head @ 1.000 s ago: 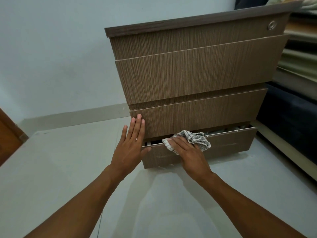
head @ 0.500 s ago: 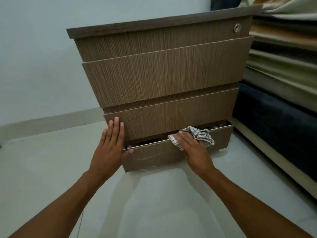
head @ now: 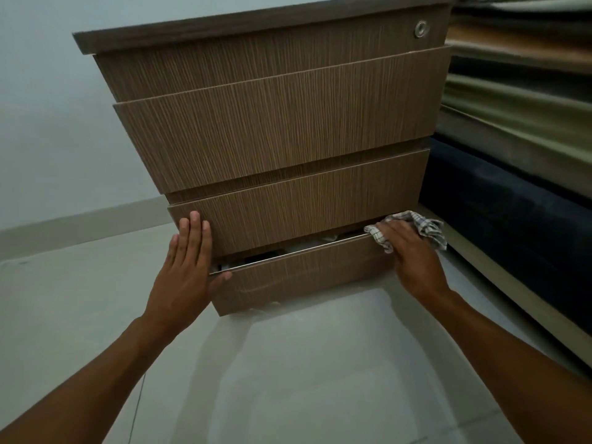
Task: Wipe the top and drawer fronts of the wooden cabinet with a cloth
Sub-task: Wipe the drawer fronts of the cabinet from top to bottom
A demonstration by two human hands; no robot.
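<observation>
Cloth [head: 427,226] under right hand [head: 413,256], drawer [head: 304,278] ajar

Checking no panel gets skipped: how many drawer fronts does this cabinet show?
4, stacked: top front with the round lock; tall second front; third front, touched by the left hand; bottom front, slightly open, where the right hand presses the cloth. None appears hidden.

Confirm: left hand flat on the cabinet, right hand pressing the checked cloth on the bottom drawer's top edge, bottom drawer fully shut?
No: the head view shows the bottom drawer pulled partly out, with a gap above it. Left hand flat and right hand pressing the checked cloth are right.
</observation>
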